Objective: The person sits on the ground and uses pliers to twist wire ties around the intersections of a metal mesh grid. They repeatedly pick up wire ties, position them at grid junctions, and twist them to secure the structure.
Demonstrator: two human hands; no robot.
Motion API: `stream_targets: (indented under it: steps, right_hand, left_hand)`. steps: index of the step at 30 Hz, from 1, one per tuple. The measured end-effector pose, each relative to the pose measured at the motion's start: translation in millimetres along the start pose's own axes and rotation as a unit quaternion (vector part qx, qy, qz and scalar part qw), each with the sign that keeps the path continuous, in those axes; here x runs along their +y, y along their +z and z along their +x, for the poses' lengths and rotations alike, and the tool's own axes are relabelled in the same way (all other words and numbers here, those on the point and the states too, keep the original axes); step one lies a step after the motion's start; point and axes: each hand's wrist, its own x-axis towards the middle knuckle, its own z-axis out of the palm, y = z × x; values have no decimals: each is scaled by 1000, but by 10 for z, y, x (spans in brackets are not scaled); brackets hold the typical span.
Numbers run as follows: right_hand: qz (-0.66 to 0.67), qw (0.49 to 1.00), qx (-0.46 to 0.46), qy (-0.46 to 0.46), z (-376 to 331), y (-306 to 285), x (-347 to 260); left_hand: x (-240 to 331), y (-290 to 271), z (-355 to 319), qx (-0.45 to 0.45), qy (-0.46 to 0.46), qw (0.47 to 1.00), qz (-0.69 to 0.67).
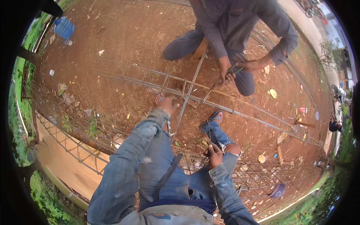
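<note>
1. The person sits on red dirt in blue jeans and a denim jacket, looking down at their own legs.
2. Their left hand reaches forward and rests on a long steel bar cage that lies flat on the ground in front of them. The fingers curl down over a bar, right beside a thin rod that crosses the cage.
3. I cannot tell if the left hand grips tight or just rests there.
4. Their right hand sits on their right knee. It looks closed like a loose fist, and I cannot tell if anything is inside it.
5. One foot in a blue sandal is planted just beside the cage.
6. Across the cage, another person in a grey shirt crouches. Both of that person's hands are busy at a bar of the cage, and one holds a small tool.
7. A wire mesh panel lies to the left, over a wooden board.
8. A big blue water bottle lies far off at the top left, well apart from everyone.
9. Dry leaves and bits of litter dot the dirt.
</note>
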Motion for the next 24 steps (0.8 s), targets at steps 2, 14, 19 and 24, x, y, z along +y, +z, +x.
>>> stream_targets:
  steps: [2, 14, 19, 24]
  right_hand:
    - [-37, 998, -12, 39, 172, 56, 78]
    - [113, 972, 27, 206, 1337, 1392, 498]
    - [114, 964, 80, 228, 1517, 1685, 628]
    - [-43, 979, 84, 181, 1690, 1697, 885]
  left_hand:
    - [-5, 156, 424, 52, 36, 989, 137]
    - [-465, 520, 1159, -39, 137, 979, 147]
    - [-240, 272, 1137, -135, 46, 981, 133]
    - [-338, 282, 1149, -104, 76, 988, 87]
